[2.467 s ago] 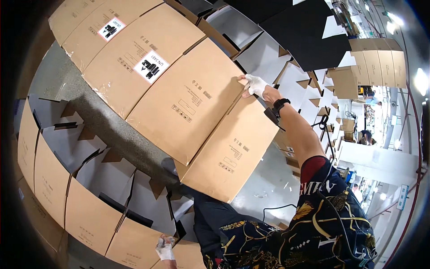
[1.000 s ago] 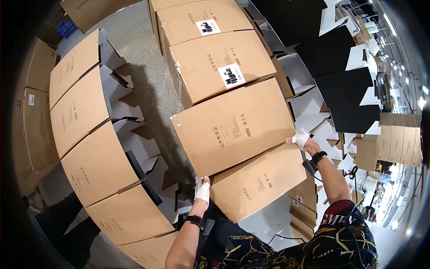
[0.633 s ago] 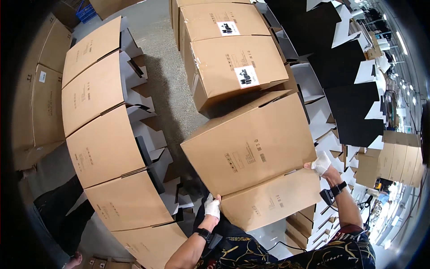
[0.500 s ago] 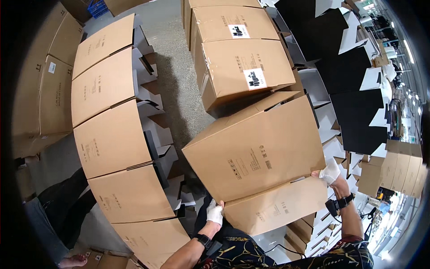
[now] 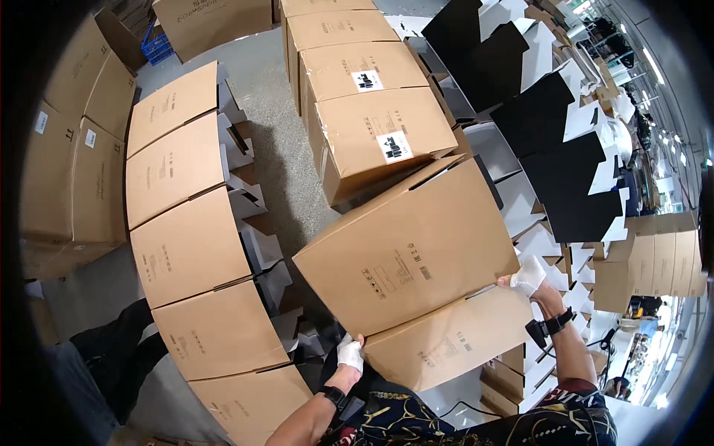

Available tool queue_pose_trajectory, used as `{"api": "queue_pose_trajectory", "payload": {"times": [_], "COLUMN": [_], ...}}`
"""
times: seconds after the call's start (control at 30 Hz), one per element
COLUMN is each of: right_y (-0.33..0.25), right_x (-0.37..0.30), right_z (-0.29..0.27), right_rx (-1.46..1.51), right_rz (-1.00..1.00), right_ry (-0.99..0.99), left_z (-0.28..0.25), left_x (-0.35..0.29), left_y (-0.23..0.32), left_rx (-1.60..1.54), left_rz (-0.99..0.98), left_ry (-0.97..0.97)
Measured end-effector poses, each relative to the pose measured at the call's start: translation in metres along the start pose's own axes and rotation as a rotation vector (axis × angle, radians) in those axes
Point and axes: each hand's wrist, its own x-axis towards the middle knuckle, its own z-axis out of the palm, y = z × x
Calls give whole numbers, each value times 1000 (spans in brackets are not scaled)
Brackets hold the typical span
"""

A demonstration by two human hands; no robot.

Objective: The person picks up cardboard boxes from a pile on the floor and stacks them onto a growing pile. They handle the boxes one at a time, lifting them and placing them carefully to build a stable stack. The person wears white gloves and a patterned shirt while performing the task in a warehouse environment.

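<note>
A large brown cardboard carton (image 5: 409, 245) lies tilted in front of me, with printed marks on its upper face. A lower brown panel (image 5: 446, 342) adjoins it along its near edge. My left hand (image 5: 351, 352), in a white glove with bare fingertips, grips the carton's near left corner. On its right side, my right hand (image 5: 525, 279), gloved the same way, is closed on the near right corner, thumb on top. The fingers underneath are hidden. Directly beyond stands a row of brown cartons (image 5: 357, 74); the nearest one has a white label.
To the left runs a curved row of brown cartons (image 5: 186, 245) with white flaps, and stacked cartons (image 5: 97, 171) beyond. Black and white folded boards (image 5: 550, 156) stand at the right. A blue crate (image 5: 156, 46) sits far back. Another person's dark-clothed legs (image 5: 111, 357) show at lower left.
The view has shifted, so the cartons beyond appear lower and further left. Both hands keep their grip on the carton, which appears slightly further left in view.
</note>
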Motion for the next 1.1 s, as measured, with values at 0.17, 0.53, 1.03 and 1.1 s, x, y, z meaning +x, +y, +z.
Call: {"api": "queue_pose_trajectory", "payload": {"times": [0.17, 0.53, 1.03, 1.1], "right_y": [-12, -30, -230, -272], "right_x": [-5, -32, -274, -277], "right_z": [11, 66, 17, 11], "right_rx": [-88, -140, -500, -545], "right_rz": [-26, -140, -320, -339], "right_ry": [-89, -93, 5, 13], "left_z": [-5, -73, 39, 65], "left_x": [-2, -10, -225, -238], "left_y": [-28, -69, -71, -47], "left_rx": [124, -27, -368, -420], "left_rz": [68, 124, 257, 241], "left_ry": [108, 257, 30, -8]}}
